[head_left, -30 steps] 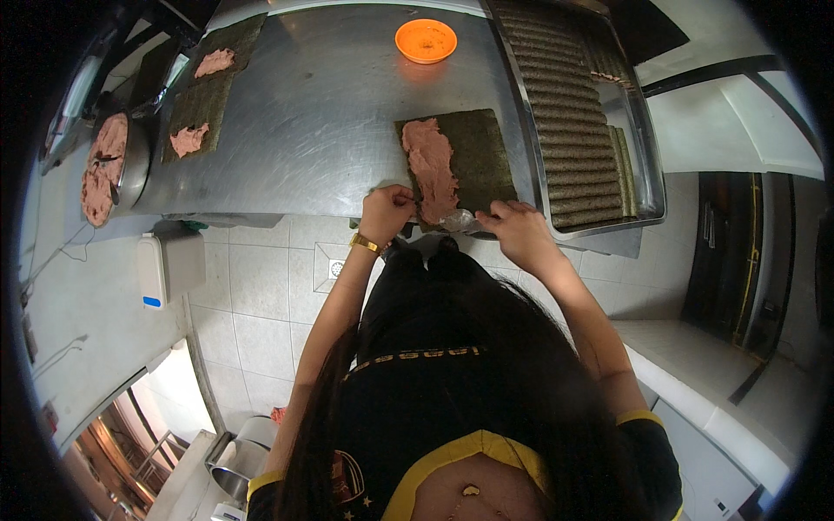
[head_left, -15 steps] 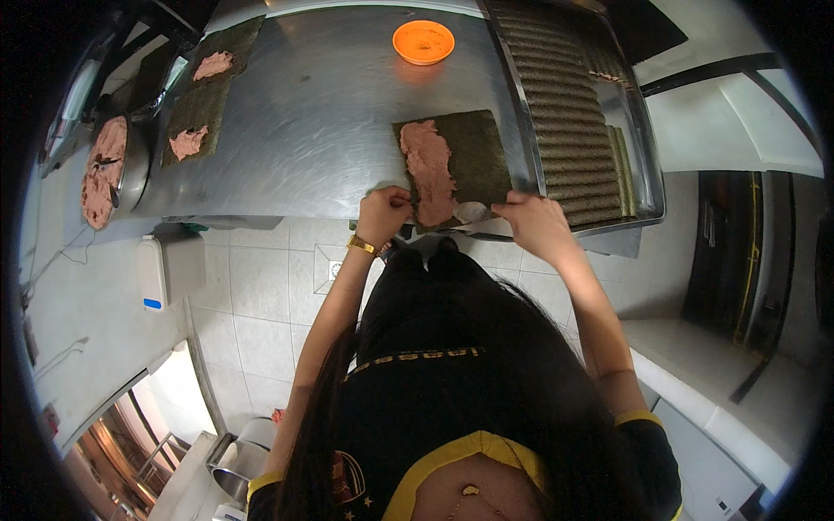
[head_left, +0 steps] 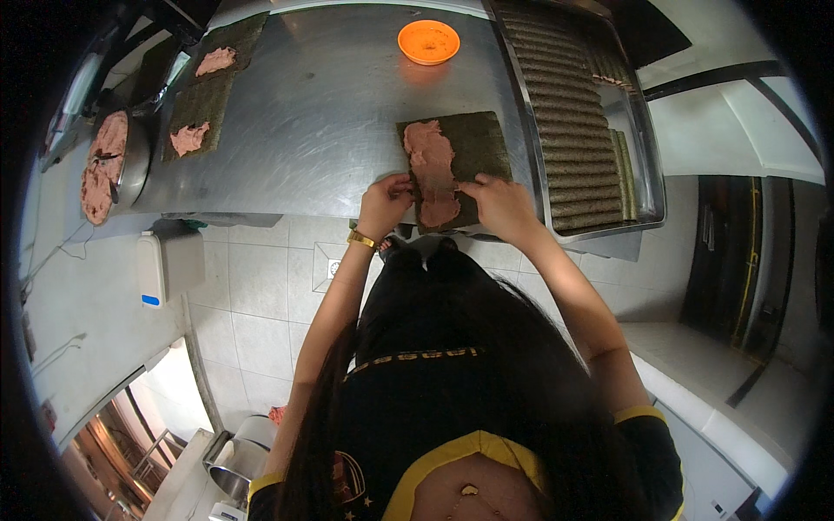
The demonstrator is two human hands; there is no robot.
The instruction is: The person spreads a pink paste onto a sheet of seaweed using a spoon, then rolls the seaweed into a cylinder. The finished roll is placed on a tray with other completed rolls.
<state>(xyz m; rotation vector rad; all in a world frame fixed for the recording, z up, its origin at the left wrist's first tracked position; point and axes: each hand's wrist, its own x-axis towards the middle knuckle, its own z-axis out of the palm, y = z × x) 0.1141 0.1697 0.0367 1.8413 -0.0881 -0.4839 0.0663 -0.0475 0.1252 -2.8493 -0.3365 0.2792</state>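
Note:
A dark green nori sheet (head_left: 482, 143) lies on the steel table near its front edge. Pink meat paste (head_left: 426, 148) covers a long band down the left half of the sheet. My left hand (head_left: 387, 207) is closed at the sheet's left edge, its fingertips pinching that border. A spoon (head_left: 447, 185), partly blurred, rests its bowl on the paste around the lower middle. The spoon's handle is in the closed fingers of my right hand (head_left: 502, 207), which is over the sheet's lower right part.
A steel tray (head_left: 527, 130) on the right holds rows of dark green rolls (head_left: 573, 139). Far back stands an orange bowl (head_left: 428, 42). On the left are nori sheets with paste lumps (head_left: 188, 139) and a steel bowl (head_left: 135, 165) full of paste.
My right hand has moved left over the sheet, bringing the spoon from the lower right edge of the paste up onto its middle. My left hand stays at the left edge.

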